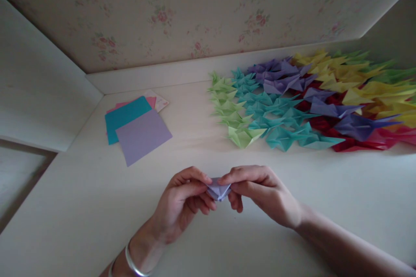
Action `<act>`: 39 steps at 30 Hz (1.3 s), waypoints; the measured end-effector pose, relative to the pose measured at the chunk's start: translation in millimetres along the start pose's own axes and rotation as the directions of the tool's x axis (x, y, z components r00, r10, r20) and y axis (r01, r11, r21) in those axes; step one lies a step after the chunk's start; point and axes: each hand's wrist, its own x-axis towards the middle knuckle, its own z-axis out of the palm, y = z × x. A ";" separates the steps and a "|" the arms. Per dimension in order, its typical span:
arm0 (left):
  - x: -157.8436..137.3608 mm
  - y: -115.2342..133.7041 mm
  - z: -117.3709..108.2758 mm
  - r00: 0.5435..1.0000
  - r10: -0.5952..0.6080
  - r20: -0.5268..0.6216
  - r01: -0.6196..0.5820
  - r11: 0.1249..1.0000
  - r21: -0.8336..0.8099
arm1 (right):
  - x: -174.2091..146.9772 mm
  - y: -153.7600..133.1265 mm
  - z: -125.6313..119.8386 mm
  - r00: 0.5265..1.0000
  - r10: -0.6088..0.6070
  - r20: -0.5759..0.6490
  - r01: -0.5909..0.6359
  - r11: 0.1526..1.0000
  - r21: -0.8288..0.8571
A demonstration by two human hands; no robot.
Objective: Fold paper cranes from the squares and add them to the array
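A small folded piece of lilac origami paper (219, 189) is held just above the white table, between my two hands. My left hand (183, 203) pinches its left side between thumb and fingers. On the other side, my right hand (260, 190) grips it with thumb and forefinger, the other fingers curled below. The folded paper has a pointed flap facing down toward me. My fingertips cover both of its ends, so its full shape is hidden.
Flat sheets lie at the left: a lilac sheet (144, 137) over a teal sheet (125, 117), with pink paper beneath. Rows of folded paper cranes, including light green (245, 136), teal (282, 137) and yellow (373, 95), fill the back right. A floral wall (182, 17) rises behind.
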 end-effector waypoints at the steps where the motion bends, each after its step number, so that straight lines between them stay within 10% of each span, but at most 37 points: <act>1: -0.8 -0.3 -0.4 1.000 -0.002 0.017 0.002 1.000 -0.014 | -0.8 -1.9 -0.2 0.999 -0.033 0.001 0.033 0.997 -0.073; 11: -4.1 -1.9 -0.9 0.991 0.080 0.111 -0.081 0.997 -0.001 | -1.0 -9.2 0.0 0.969 -0.242 0.058 0.240 0.853 -0.464; 19: -4.1 -9.5 3.0 0.926 0.378 -0.016 -0.318 0.801 0.507 | -2.1 9.6 2.1 0.853 -0.518 -0.065 0.289 0.572 -0.768; 25: -7.5 -9.4 1.0 0.936 0.350 0.017 -0.288 0.741 0.606 | -2.5 8.6 3.2 0.834 -0.551 0.038 0.348 0.470 -0.812; 31: -8.8 -4.5 -1.9 0.945 0.317 0.083 -0.252 0.541 0.802 | -2.2 2.1 5.1 0.888 -0.451 0.096 0.338 0.497 -0.799; 39: -8.3 -9.5 -1.4 0.946 0.304 0.112 -0.274 0.567 0.777 | -7.3 13.2 7.5 0.922 -0.384 -0.054 0.214 0.619 -0.756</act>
